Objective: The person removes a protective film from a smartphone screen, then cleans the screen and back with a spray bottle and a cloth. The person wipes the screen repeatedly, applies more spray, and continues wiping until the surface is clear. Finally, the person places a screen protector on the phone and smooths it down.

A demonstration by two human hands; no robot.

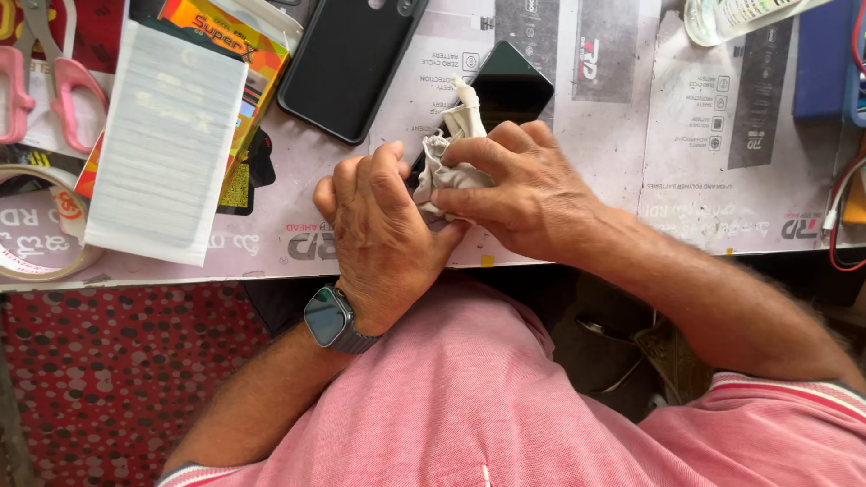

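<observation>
While both hands (451, 212) pinch the cloth (448, 153) closed-gripped, the phone (505, 90) angles up-right.

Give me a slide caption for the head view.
Both hands press a pale cloth onto a dark phone.

Both hands, left (379, 230) and right (523, 189), curled together, touching.
</observation>
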